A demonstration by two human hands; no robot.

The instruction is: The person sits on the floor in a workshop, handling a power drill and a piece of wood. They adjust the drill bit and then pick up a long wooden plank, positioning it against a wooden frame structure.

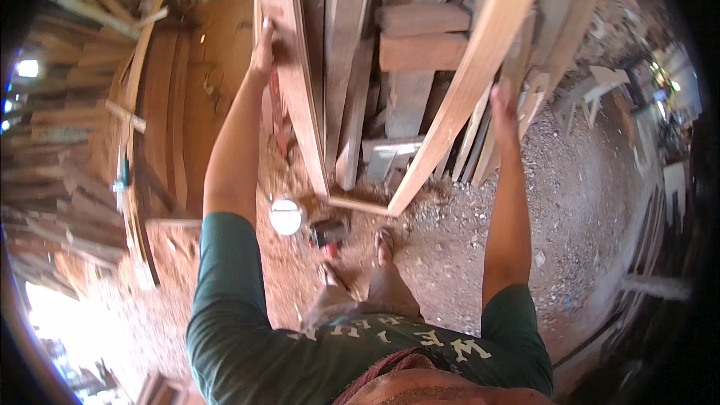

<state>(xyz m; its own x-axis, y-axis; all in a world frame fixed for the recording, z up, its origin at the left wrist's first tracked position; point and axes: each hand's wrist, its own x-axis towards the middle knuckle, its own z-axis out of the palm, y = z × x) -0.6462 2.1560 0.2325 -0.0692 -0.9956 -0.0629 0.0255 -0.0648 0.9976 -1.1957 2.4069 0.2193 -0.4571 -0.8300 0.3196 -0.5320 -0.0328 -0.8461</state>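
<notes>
In front of me stands a long wooden frame: a left upright (pixel 294 67), a right upright (pixel 469 67) and a thin crosspiece (pixel 358 205) joining their lower ends near the ground. My left hand (pixel 262 51) is on the outer edge of the left upright, closed against it; some of its fingers are hidden. Just outside the right upright, my right hand (pixel 505 111) is raised with its fingers stretched out, slightly blurred and seemingly apart from the wood. A dark tool with a red part (pixel 328 232) lies by my feet, its kind unclear.
A round white-topped container (pixel 286 217) stands left of the tool. Behind the frame lean several planks (pixel 345 52) and two stacked reddish blocks (pixel 422 52). Stacked timber (pixel 67 142) fills the left side. Gravelly ground (pixel 577 202) lies to the right.
</notes>
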